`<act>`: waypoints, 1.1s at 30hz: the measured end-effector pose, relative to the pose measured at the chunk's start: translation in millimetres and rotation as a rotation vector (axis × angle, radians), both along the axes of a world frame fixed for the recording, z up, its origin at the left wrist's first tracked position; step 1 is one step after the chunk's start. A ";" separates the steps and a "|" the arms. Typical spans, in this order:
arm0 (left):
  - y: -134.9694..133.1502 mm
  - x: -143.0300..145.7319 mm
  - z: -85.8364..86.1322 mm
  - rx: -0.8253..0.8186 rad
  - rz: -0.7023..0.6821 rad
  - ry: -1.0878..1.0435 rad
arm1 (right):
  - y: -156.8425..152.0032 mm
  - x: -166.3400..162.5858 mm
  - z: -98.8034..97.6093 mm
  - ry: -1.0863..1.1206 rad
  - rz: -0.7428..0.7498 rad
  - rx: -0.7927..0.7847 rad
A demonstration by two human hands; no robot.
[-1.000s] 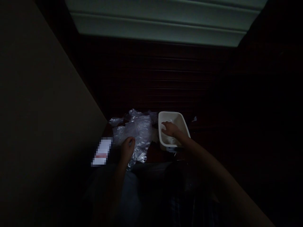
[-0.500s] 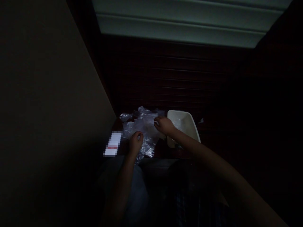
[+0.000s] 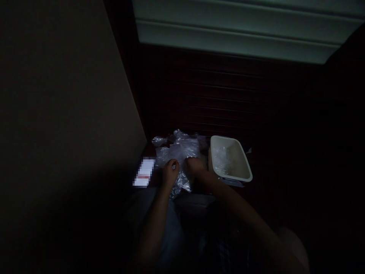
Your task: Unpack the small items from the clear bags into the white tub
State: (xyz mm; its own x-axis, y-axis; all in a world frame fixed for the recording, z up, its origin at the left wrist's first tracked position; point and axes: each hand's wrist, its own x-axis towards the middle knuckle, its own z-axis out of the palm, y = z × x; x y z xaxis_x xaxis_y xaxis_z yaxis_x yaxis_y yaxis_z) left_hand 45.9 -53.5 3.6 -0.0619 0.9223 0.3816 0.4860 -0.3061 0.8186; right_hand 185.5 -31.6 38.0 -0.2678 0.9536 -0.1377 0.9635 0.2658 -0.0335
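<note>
Clear plastic bags (image 3: 185, 146) lie in a crumpled heap under and around both hands. My left hand (image 3: 170, 171) is closed at the near side of the heap, thumb and forefinger curled together in a pinch. Whatever is between those fingertips is too small and dark to make out. Close on its right, my right hand (image 3: 195, 167) hangs over the bags, its fingers smeared by motion. To the right of the heap stands a white plastic tub (image 3: 241, 161) with some clear plastic inside.
A lit phone-like screen (image 3: 144, 172), pixelated, lies left of the bags. A plain wall (image 3: 71, 95) rises on the left. Dark slatted panelling (image 3: 199, 91) stands behind, with pale slats (image 3: 228, 34) above it. The scene is very dim.
My right hand has moved nearer to me, toward my left hand and away from the tub's near side. The whole view has shifted, so things sit further right.
</note>
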 end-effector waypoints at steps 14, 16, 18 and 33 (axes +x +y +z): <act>-1.6 1.1 -4.7 0.007 -0.021 0.041 | -0.6 15.1 23.3 0.306 -0.167 0.034; -2.0 1.6 -4.7 0.008 -0.021 0.046 | -2.0 17.8 30.7 0.362 -0.168 0.076; -2.4 2.0 -4.4 0.013 -0.024 0.054 | -2.9 20.6 37.8 0.420 -0.162 0.114; -0.4 11.4 2.4 0.010 -0.018 -0.010 | 8.3 40.9 86.7 0.958 -0.289 0.283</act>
